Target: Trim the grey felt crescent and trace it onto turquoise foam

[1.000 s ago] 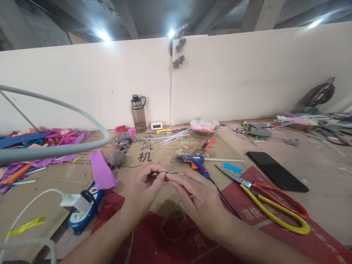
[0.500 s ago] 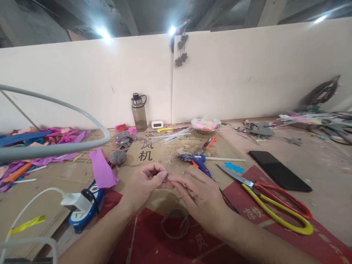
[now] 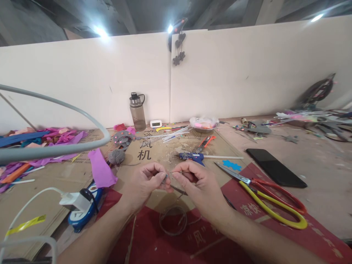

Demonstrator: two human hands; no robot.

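My left hand [image 3: 150, 183] is closed in a pinch on a small grey piece [image 3: 165, 176] whose shape is mostly hidden by thumb and fingers. Just to the right, my right hand [image 3: 199, 185] pinches thin grey yarn, its fingertips slightly apart from the left ones. Below the hands, a loose loop of the grey yarn [image 3: 173, 234] lies on the red printed cardboard [image 3: 154, 245]. A blue glue gun [image 3: 192, 157] with a white glue stick rests just beyond my right hand.
Large scissors [image 3: 264, 194] with red and yellow handles, a blue cutout [image 3: 231, 165] and a black phone [image 3: 275, 167] lie to the right. Left are a power strip [image 3: 82, 216], purple paper [image 3: 101, 170] and a yarn ball [image 3: 116, 156]. A bottle [image 3: 137, 113] stands behind. A grey tube [image 3: 68, 106] crosses the left.
My right hand has drawn a little away from the left, and its fingers have curled into a pinch. My left hand keeps its hold on the grey piece. The view has shifted slightly.
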